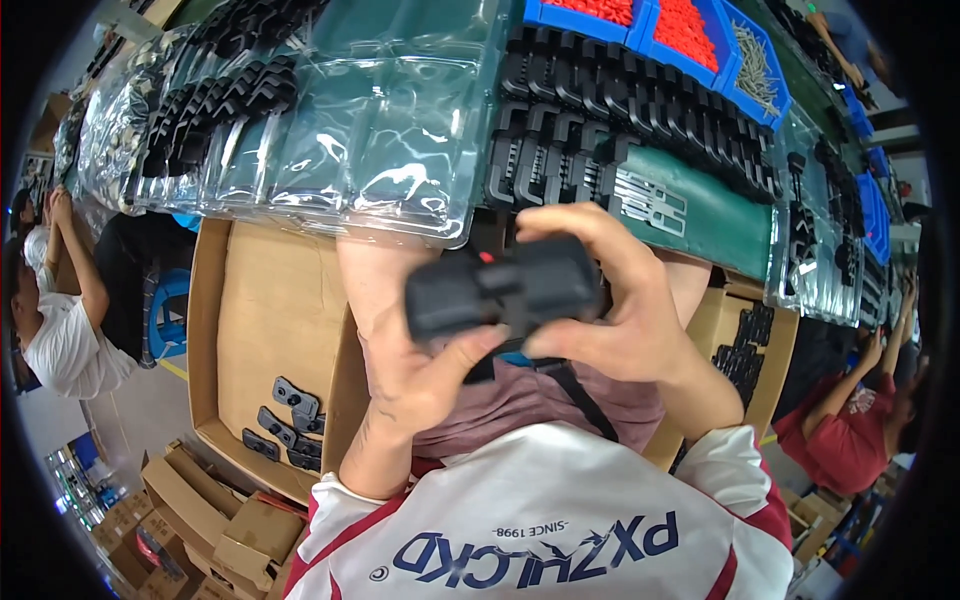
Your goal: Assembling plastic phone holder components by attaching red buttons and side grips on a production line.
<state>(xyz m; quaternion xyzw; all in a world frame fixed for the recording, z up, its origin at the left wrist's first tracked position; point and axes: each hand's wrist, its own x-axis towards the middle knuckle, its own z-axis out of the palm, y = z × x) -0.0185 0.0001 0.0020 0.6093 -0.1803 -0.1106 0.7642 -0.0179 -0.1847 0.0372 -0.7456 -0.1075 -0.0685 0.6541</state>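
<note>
Over my lap I hold a black plastic part (556, 283) with two blocky, rounded ends and a narrower middle. A small red piece (487, 257) shows at its upper middle. Motion blurs the part, so its exact kind cannot be made out. My left hand (418, 372) is closed round the left end, thumb along the lower edge. At the right end, my right hand (640, 318) grips it with curled fingers above and the thumb below. Beyond my hands, rows of black handle-shaped plastic parts (560, 150) lie at the table's near side, beside slotted flat metal plates (650, 200).
Blue bins hold red pieces (685, 35) and screws (755, 70). A transparent plastic tray (390, 130) covers the table's left. Cardboard boxes flank my legs: the left box (265, 330) holds several black parts (290, 420), the right box (775, 385) more. Other people sit at both sides.
</note>
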